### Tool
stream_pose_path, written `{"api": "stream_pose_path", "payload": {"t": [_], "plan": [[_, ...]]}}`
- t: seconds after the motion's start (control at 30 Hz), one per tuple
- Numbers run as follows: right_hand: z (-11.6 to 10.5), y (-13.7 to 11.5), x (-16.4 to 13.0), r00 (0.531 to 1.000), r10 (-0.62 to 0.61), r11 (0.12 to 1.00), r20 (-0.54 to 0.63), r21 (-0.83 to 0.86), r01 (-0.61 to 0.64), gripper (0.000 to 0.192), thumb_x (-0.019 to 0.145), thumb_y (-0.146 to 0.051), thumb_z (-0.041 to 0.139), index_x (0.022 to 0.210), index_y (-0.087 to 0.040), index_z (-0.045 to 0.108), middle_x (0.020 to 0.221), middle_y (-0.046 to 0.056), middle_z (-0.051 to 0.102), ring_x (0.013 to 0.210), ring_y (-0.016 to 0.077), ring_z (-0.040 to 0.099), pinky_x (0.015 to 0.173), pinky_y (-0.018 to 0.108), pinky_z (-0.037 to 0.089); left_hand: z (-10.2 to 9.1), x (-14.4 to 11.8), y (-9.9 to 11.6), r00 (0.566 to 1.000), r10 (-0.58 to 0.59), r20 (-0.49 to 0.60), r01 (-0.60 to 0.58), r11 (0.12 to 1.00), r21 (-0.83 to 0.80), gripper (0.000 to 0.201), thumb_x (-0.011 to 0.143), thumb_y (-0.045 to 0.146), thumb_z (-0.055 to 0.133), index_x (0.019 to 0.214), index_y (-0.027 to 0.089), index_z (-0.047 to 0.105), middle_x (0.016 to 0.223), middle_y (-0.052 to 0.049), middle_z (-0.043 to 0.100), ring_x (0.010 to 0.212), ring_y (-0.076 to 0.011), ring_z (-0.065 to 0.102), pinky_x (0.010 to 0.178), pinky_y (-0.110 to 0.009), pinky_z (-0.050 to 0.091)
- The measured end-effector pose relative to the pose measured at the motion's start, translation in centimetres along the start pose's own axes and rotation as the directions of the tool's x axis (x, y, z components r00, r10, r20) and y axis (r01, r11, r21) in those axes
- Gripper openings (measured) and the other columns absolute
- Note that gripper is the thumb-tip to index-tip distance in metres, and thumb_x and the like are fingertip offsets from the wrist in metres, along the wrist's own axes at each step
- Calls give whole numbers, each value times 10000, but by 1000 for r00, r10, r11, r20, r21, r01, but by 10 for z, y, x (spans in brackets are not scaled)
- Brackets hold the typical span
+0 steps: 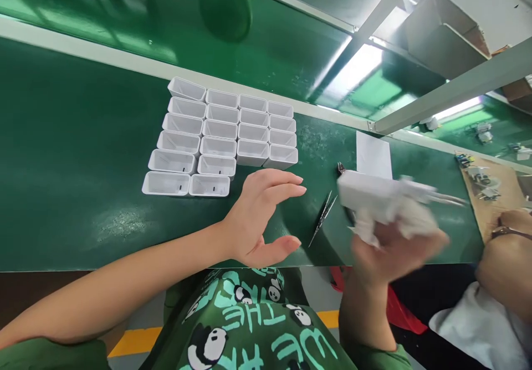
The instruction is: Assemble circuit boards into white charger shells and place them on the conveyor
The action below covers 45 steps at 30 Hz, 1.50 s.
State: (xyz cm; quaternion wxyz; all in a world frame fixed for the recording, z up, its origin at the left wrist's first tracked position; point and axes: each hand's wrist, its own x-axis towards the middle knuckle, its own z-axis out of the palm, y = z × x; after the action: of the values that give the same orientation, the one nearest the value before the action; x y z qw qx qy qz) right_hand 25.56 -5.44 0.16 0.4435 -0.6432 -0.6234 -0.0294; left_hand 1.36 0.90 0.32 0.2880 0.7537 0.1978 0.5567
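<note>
My left hand (pixel 261 215) hovers over the bench with its fingers spread and nothing between them. Its fingertips point right, past the nearest white plastic boxes. In my right hand (pixel 394 251), smeared by motion, are a white box-shaped piece (pixel 361 188) and a crumpled white tissue or cloth (pixel 409 215). Something thin and pale (pixel 451 199) juts from the far right end of that piece; its kind is unclear. Between my hands a pair of tweezers (pixel 322 219) lies on the green surface. A dark-tipped tool (pixel 341 168) is partly hidden behind the held piece.
Open white boxes (pixel 219 147) stand in rows at the back left of the green bench (pixel 75 193). A white sheet (pixel 374 154) lies back right. Beyond it are cardboard with small parts (pixel 490 184) and another person's arm (pixel 509 248). A metal frame (pixel 453 97) rises at right.
</note>
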Motion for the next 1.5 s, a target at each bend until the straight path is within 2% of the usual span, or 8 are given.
{"api": "stream_pose_path", "payload": {"t": [0.27,0.43,0.67,0.83,0.97,1.1,1.2,1.5], "plan": [[21,-2,1,879,-81,984,471,-102,145,199,872,-102,491,1006,-247,517,945,68,521,866,235,561,725,371,529,-3,1,1,999,-29,27,28,999,28,460,895,413,566,1282,174,503,1193,-139,572,1137,-279,557,976,-448,468],[16,-15,-3,904,90,963,418,194,-185,287,886,-198,582,1157,-265,514,1040,65,569,957,222,606,824,377,553,0,0,2,976,-160,144,158,987,24,654,853,360,700,1414,212,397,1342,-156,508,1260,-300,510,1060,-480,465],[15,-68,0,552,356,101,754,556,-825,455,885,-394,646,1320,-325,530,1237,66,651,1090,244,667,846,381,611,2,0,5,966,-145,215,175,977,-126,808,861,301,725,1527,264,268,1349,-130,535,1199,-268,537,994,-429,518],[20,-73,0,391,343,-109,854,450,-887,530,820,-433,679,1323,-307,568,1136,57,704,971,253,709,723,377,643,-1,1,8,956,-205,211,223,972,-69,771,857,286,729,1506,260,314,1255,-116,565,1134,-254,547,941,-410,524],[20,-69,-2,438,308,-11,845,463,-886,462,868,-453,628,1303,-309,566,1152,55,692,989,254,701,779,409,634,-1,2,8,957,-208,202,225,972,-67,708,854,320,727,1456,246,362,1205,-102,581,1087,-241,558,913,-394,519],[6,-63,11,745,125,583,655,559,-589,406,886,-270,657,1277,-324,562,1250,47,642,1097,242,656,916,403,579,1,1,7,967,-226,116,236,968,-83,780,712,492,830,1336,242,436,1104,-69,592,945,-217,598,785,-345,532],[-6,-60,34,758,-229,912,610,408,-53,524,848,-140,656,1333,-295,535,1200,76,664,1068,269,650,957,465,544,1,0,8,955,-284,81,291,951,-102,813,708,404,853,1366,255,400,1050,-45,611,902,-194,633,763,-318,540],[17,-44,66,695,-537,833,478,429,349,585,861,-161,611,1404,-282,433,1128,100,690,993,274,666,834,442,581,-2,-1,2,943,-332,-4,322,918,-233,479,787,201,763,1205,234,531,1197,-90,619,1110,-231,644,916,-360,562]]}}
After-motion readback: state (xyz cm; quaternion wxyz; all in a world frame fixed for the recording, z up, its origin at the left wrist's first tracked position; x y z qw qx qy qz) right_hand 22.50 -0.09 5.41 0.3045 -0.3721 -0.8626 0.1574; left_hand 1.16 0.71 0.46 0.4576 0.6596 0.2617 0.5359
